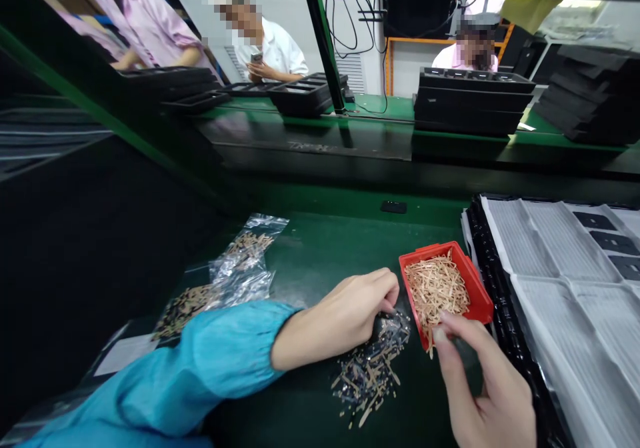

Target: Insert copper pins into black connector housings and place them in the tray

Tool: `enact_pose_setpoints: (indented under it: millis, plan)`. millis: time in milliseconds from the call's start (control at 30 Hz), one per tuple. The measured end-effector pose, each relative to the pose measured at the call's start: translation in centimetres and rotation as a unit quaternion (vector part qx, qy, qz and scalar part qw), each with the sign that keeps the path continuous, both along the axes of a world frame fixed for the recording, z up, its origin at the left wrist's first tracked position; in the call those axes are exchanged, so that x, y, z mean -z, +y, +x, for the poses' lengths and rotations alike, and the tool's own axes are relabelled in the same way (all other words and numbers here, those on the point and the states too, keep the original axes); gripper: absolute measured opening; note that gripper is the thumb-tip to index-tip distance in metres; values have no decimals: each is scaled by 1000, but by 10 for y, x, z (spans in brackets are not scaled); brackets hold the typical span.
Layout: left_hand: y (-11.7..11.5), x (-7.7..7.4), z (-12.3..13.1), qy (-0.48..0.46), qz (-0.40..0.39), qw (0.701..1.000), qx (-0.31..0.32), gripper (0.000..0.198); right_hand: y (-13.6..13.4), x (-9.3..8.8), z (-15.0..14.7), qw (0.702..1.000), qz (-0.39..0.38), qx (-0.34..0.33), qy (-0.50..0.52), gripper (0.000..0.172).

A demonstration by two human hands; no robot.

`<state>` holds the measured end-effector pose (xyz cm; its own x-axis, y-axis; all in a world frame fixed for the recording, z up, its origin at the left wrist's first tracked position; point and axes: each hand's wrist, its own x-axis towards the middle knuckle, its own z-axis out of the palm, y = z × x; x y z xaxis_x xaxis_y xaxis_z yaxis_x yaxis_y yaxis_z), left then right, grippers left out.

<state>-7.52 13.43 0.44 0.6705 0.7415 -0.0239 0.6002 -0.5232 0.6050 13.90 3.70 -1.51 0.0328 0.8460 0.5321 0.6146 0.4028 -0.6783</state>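
My left hand (345, 308), in a blue sleeve, reaches across to the pile of small dark and tan strip-like parts (370, 375) on the green table. Its fingers are curled down at the pile's upper edge, and what they hold is hidden. A red bin (479, 295) full of thin tan strips (437, 287) stands just right of it. At the bin's near edge is my right hand (493, 381), thumb and index fingertips brought close together. Whether a strip lies between them I cannot make out. One strip (430, 345) pokes over the bin's near rim beside the thumb.
Clear plastic bags (245, 268) with more small parts lie on the left. White-lined trays (555, 288) with several flat black pieces (613, 241) flank the right side. A small black piece (393, 207) lies at the back. Beyond, black trays (473, 101) and several people (275, 51) appear.
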Motion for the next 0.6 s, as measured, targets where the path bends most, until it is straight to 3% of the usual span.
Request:
enact_pose_setpoints:
  millis: [67,167,267,600]
  plan:
    - [-6,-13,-2,-16,-1,1000,1,31,2,3,0,998,-29,-37,-36,31]
    - [-13,-20,-3,-35,0,999,15,35,4,7,-4,995,-18,-72,-66,37]
    - [-14,-18,-2,-49,2,998,30,38,4,8,-7,996,-12,-76,-48,36]
    - [-12,-12,-6,-73,16,996,41,41,-1,6,-8,988,-105,-108,12,41]
